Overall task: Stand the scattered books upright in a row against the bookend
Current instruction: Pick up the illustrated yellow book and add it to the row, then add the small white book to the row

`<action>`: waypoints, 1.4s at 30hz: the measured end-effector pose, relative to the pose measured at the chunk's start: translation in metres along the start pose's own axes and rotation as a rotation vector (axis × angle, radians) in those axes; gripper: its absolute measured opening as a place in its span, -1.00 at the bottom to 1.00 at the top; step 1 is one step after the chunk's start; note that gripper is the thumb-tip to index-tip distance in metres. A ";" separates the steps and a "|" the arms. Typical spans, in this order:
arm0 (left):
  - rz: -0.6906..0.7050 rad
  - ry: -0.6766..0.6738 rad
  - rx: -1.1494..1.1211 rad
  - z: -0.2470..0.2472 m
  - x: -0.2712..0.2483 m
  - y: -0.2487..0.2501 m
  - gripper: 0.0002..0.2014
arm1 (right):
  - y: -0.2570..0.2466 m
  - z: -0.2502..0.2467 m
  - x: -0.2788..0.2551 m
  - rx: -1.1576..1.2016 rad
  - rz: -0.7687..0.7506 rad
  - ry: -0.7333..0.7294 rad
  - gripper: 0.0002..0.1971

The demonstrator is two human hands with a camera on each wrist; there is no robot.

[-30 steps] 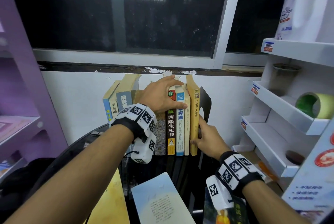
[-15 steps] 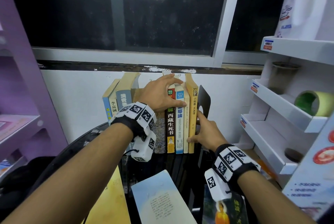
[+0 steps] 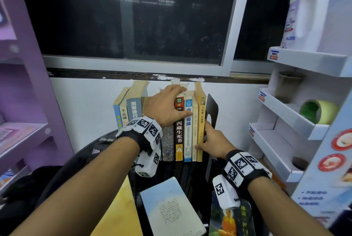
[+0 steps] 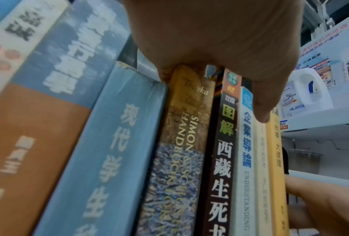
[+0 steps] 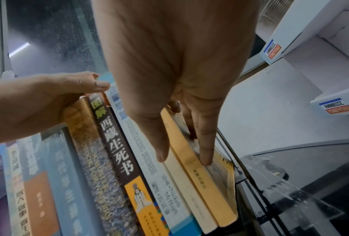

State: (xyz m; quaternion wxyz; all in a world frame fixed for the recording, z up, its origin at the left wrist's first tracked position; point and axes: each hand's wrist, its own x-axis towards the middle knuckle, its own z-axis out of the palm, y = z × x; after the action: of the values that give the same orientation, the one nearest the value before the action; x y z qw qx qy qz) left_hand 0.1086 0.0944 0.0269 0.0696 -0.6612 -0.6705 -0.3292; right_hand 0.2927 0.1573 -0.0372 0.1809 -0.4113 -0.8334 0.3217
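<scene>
- Yellow-spined paperback book (image 3: pixel 201 121) is pinched by the right hand (image 3: pixel 211 142), thumb on spine, fingers (image 5: pixel 205 143) on its cover, beside the black metal bookend (image 3: pixel 212 106).
- Tops of the row of upright books (image 3: pixel 179 136) are gripped by curled fingers of the left hand (image 3: pixel 165 106), on the black glass table (image 3: pixel 190 173).

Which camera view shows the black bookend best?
The head view: the bookend shows its broad upright plate, right of the yellow book. The right wrist view shows only its thin edge; the left wrist view, a dark sliver.
</scene>
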 end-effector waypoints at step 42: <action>-0.248 -0.857 0.200 0.018 -0.165 -0.007 -0.28 | -0.040 0.074 -0.085 -0.395 0.181 -0.434 -0.37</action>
State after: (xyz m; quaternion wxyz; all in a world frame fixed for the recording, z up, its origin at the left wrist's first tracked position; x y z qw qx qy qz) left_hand 0.1274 -0.0338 -0.0770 -0.1905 -0.6425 -0.7414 0.0345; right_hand 0.2788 0.0424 -0.0669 -0.1144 -0.4327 -0.8590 0.2486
